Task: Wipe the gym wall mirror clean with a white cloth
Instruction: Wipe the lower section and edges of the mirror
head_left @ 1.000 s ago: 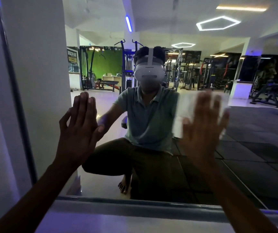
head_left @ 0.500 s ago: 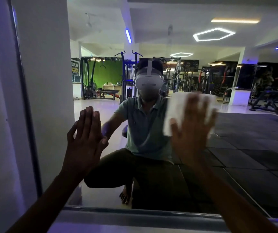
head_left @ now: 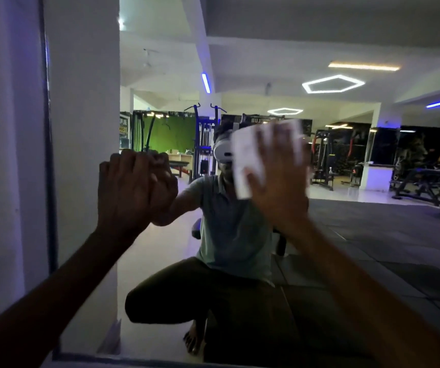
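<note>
Four spread fingers and a thumb of the right hand [head_left: 280,181] are pressing one white cloth [head_left: 256,158] flat against the gym wall mirror [head_left: 346,235], the cloth showing blurred above and left of the fingertips and covering most of the headset on the person reflected in the glass. The left hand [head_left: 125,189] is meeting the mirror with its fingers bent at the knuckles and holding nothing, touching its own reflection just left of the cloth hand. Two bare forearms are reaching up from the lower corners of the view. In the glass, one person in a grey-green polo shirt is squatting barefoot on dark floor tiles. Two hexagonal ceiling lights [head_left: 333,83] are glowing in the reflection, with two blue strip lights and one warm bar light. Weight machines [head_left: 327,158] are lining the far side, and one white wall [head_left: 1,155] is bordering the mirror's dark left edge.
</note>
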